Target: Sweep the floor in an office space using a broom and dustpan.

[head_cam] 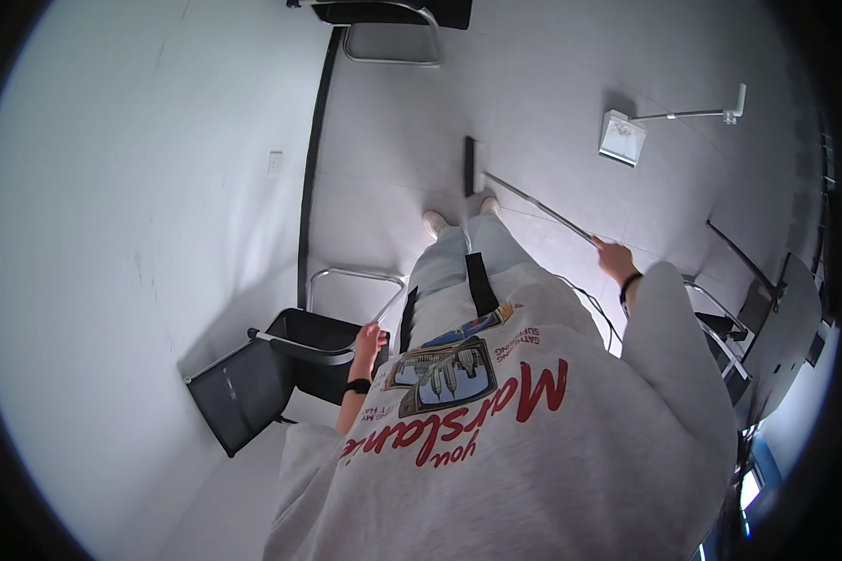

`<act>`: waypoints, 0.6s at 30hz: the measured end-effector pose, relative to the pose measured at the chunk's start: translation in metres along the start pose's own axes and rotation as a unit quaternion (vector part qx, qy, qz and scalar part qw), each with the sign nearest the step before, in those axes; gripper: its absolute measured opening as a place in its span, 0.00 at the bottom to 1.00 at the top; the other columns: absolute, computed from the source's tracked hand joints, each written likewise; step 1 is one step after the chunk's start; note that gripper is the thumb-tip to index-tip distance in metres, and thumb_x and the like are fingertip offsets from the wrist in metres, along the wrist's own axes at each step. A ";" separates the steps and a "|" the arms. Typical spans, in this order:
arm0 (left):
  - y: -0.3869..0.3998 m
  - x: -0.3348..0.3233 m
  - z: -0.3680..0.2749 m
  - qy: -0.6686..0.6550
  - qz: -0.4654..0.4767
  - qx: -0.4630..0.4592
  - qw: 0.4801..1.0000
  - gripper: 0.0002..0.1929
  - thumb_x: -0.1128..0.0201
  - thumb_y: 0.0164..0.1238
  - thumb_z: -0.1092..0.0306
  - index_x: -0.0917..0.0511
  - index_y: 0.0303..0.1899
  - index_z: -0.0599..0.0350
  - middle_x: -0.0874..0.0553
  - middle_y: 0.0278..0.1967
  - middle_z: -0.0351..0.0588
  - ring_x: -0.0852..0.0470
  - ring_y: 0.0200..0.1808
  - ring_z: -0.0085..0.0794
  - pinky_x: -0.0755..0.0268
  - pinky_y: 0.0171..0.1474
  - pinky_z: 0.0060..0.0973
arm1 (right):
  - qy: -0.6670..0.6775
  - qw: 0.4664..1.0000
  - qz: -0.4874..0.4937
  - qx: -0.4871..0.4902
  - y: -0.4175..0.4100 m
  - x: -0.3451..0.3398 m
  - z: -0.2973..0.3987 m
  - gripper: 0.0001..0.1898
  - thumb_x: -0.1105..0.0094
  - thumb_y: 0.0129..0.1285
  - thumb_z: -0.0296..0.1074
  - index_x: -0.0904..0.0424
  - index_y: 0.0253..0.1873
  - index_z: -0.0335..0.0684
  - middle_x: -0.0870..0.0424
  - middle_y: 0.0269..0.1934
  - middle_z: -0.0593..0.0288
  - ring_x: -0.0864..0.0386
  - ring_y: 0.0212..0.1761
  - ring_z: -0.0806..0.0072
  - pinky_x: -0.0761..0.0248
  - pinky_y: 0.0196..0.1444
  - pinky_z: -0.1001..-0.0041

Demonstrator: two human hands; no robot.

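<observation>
In the head view my right hand (616,261) is closed around the metal handle of a broom (540,203). The dark bristles of its head (471,166) rest on the floor just beyond my shoes. Over the armrest frame of a black chair (316,343), my left hand (370,341) has its fingers partly curled. Whether it grips the tube or only passes above it, I cannot tell. A white long-handled dustpan (623,139) sits on the floor ahead to the right, with some dark debris visible in it.
A white wall (147,210) with a dark baseboard (317,154) runs along the left. Another metal-framed chair (393,35) stands at the far end. On the right are a round-edged tabletop (786,343), a chair frame (719,322) and a loose dark cable (593,301) near me.
</observation>
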State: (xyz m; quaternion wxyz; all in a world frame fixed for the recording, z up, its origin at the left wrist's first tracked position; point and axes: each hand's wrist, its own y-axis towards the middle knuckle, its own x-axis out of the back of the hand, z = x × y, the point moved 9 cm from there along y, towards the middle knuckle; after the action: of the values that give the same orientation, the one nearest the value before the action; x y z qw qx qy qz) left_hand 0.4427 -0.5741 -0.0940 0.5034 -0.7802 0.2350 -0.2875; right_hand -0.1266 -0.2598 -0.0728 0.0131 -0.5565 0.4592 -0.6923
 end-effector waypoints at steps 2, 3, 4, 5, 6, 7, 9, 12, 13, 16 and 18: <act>0.011 -0.008 -0.045 -0.007 -0.004 -0.037 0.999 0.15 0.52 0.64 0.62 0.30 0.49 0.55 0.20 0.33 0.45 0.22 0.26 0.25 0.35 0.24 0.17 | -0.002 0.997 0.047 -0.062 -0.031 -0.004 -0.036 0.23 0.56 0.55 0.33 0.36 0.59 0.54 0.21 0.25 0.56 0.21 0.28 0.63 0.28 0.31 0.64; 0.015 -0.013 -0.065 -0.022 -0.002 -0.053 0.998 0.15 0.52 0.64 0.62 0.30 0.50 0.54 0.20 0.34 0.45 0.22 0.27 0.25 0.34 0.25 0.17 | 0.023 0.993 0.067 -0.097 -0.042 -0.002 -0.049 0.22 0.56 0.58 0.35 0.36 0.59 0.53 0.21 0.26 0.53 0.21 0.29 0.61 0.28 0.32 0.65; 0.019 -0.017 -0.084 -0.012 -0.006 -0.064 0.998 0.16 0.53 0.64 0.62 0.31 0.50 0.55 0.20 0.35 0.45 0.22 0.29 0.26 0.34 0.28 0.19 | 0.031 0.993 0.064 -0.095 -0.047 0.005 -0.053 0.21 0.57 0.59 0.36 0.36 0.59 0.53 0.21 0.26 0.52 0.21 0.29 0.60 0.28 0.32 0.64; 0.022 -0.023 -0.099 -0.003 -0.010 -0.075 0.997 0.16 0.53 0.64 0.62 0.31 0.51 0.55 0.20 0.36 0.46 0.22 0.30 0.26 0.33 0.31 0.20 | 0.043 0.994 0.054 -0.090 -0.051 0.016 -0.055 0.20 0.57 0.60 0.37 0.35 0.59 0.53 0.21 0.27 0.51 0.22 0.29 0.60 0.28 0.32 0.63; 0.024 -0.033 -0.111 0.003 -0.005 -0.083 0.996 0.16 0.53 0.64 0.60 0.31 0.51 0.53 0.20 0.37 0.45 0.22 0.32 0.27 0.33 0.33 0.22 | 0.036 0.995 0.051 -0.076 -0.053 0.027 -0.055 0.20 0.57 0.60 0.37 0.36 0.59 0.53 0.21 0.26 0.51 0.22 0.29 0.59 0.28 0.32 0.63; 0.024 -0.039 -0.120 0.010 -0.003 -0.091 0.996 0.16 0.53 0.64 0.59 0.31 0.52 0.51 0.20 0.38 0.45 0.22 0.33 0.27 0.33 0.36 0.24 | 0.031 0.997 0.047 -0.059 -0.053 0.038 -0.051 0.20 0.57 0.60 0.37 0.36 0.59 0.53 0.21 0.26 0.51 0.22 0.28 0.59 0.29 0.31 0.63; 0.018 -0.051 -0.124 0.019 0.003 -0.096 0.995 0.16 0.53 0.65 0.58 0.31 0.52 0.50 0.20 0.39 0.44 0.21 0.35 0.27 0.33 0.39 0.25 | 0.030 0.998 0.052 -0.021 -0.046 0.055 -0.034 0.20 0.57 0.60 0.36 0.37 0.60 0.53 0.22 0.25 0.51 0.22 0.27 0.59 0.29 0.30 0.62; 0.009 -0.070 -0.117 0.028 0.012 -0.112 0.993 0.17 0.52 0.63 0.62 0.32 0.52 0.55 0.20 0.36 0.45 0.22 0.31 0.25 0.34 0.34 0.23 | 0.044 0.995 0.076 0.045 -0.018 0.070 0.007 0.20 0.58 0.61 0.37 0.39 0.60 0.53 0.23 0.24 0.51 0.23 0.26 0.58 0.30 0.29 0.61; 0.007 -0.073 -0.109 0.027 0.010 -0.097 0.995 0.17 0.51 0.63 0.62 0.32 0.52 0.55 0.20 0.36 0.45 0.22 0.31 0.25 0.35 0.34 0.23 | 0.052 0.993 0.077 0.078 -0.005 0.071 0.028 0.20 0.59 0.62 0.38 0.40 0.60 0.53 0.23 0.25 0.51 0.23 0.27 0.58 0.31 0.30 0.60; 0.000 -0.081 -0.076 0.036 0.001 -0.068 0.997 0.17 0.50 0.62 0.63 0.32 0.52 0.55 0.20 0.35 0.44 0.22 0.30 0.25 0.35 0.32 0.22 | 0.063 0.981 0.054 0.174 0.047 0.066 0.106 0.20 0.57 0.60 0.36 0.36 0.59 0.51 0.23 0.24 0.54 0.24 0.26 0.60 0.31 0.28 0.62; -0.007 -0.083 -0.051 0.028 -0.002 -0.042 0.999 0.17 0.50 0.62 0.63 0.32 0.52 0.56 0.20 0.35 0.44 0.22 0.30 0.25 0.35 0.32 0.21 | 0.084 0.973 0.042 0.211 0.084 0.055 0.158 0.19 0.57 0.59 0.35 0.33 0.57 0.52 0.21 0.27 0.53 0.22 0.29 0.61 0.30 0.30 0.63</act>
State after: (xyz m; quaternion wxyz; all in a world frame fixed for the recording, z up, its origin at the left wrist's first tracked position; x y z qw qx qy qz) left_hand 0.3480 -0.5499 -0.0882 0.4631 -0.7925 0.2596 -0.3002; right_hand -0.0659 -0.4357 -0.0923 0.1211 -0.4612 0.3253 -0.8166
